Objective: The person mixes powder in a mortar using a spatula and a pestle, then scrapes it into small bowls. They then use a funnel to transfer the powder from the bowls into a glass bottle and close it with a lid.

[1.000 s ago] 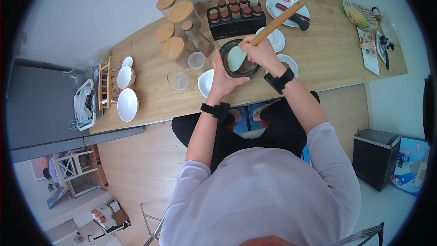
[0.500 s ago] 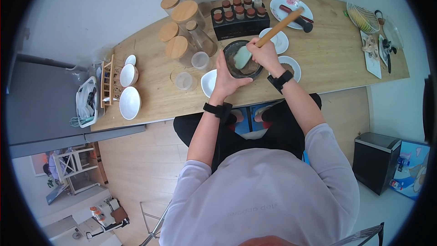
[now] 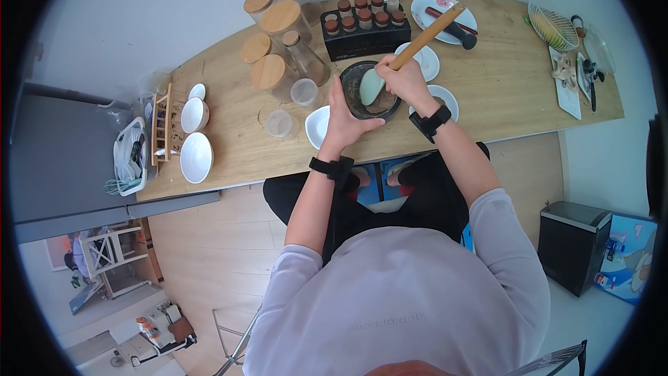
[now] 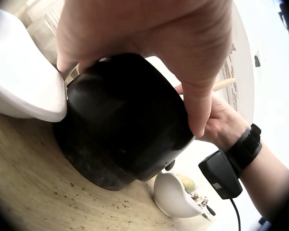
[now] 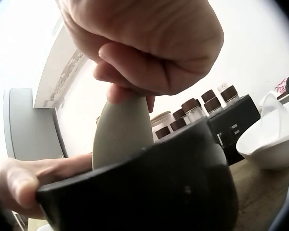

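Observation:
On the wooden table, a heavy black mortar [image 3: 353,106] holds some brownish ground matter at its bottom. My left hand [image 3: 344,120] holds the mortar from the near left, fingers along one side and thumb along the near side. In the left wrist view that thumb [image 4: 198,113] lies against the dark outer wall. My right hand [image 3: 403,82] grips a spatula [image 3: 426,38] low on its wooden handle. The pale green spatula head [image 5: 123,132] dips inside the mortar, its lower end hidden by the rim in the right wrist view.
White bowls flank the mortar: one on the left [image 3: 317,127], another beneath the right wrist [image 3: 449,102]. Behind stands a black spice rack [image 3: 365,43] with brown-capped jars. Lidded canisters [image 3: 268,73] and small clear cups [image 3: 279,123] stand to the left; a floral plate [image 3: 424,5] lies behind right.
The spatula head has shifted and tilted slightly within the mortar as my right hand moved with it. My left hand keeps its place on the mortar. The head view swayed a little.

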### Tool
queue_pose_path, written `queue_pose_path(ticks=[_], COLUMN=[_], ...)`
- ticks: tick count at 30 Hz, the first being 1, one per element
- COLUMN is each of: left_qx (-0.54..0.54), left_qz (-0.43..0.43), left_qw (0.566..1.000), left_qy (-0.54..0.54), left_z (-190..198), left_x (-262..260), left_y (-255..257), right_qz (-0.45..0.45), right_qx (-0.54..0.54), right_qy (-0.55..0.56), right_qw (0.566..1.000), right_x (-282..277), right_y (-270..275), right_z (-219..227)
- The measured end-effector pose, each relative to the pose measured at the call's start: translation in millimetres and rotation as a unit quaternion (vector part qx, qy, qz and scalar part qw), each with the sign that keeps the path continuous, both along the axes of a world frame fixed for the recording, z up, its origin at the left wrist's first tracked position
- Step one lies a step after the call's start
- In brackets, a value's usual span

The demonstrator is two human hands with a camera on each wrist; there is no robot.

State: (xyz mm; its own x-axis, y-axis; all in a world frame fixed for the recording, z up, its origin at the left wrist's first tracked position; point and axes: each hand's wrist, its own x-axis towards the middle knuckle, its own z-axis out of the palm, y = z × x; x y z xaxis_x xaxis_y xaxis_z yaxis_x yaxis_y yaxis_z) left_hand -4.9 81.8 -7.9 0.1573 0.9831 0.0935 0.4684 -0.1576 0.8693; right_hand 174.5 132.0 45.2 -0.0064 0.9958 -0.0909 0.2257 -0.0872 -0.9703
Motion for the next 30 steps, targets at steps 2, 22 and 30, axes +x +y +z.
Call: queue_pose_path(ticks=[2, 22, 30], left_qx=[0.001, -0.002, 0.005], left_qz=[0.009, 0.008, 0.007], left_qw=[1.000, 1.000, 1.000], left_qy=[0.008, 0.004, 0.002], left_z=[-3.0, -0.7, -5.0], left_x=[0.0, -1.0, -0.7], left_y=[-0.2, 0.6, 0.8], right_qz=[-0.006, 0.008, 0.004], right_qx=[0.011, 0.111, 0.019], right_qy=[0.025, -0.193, 0.006], right_qw=[1.000, 0.975, 1.000], right_x=[-8.4, 0.4, -8.0], right_y=[-5.0, 3.2, -12.6], right_z=[1.2, -7.0, 6.7])
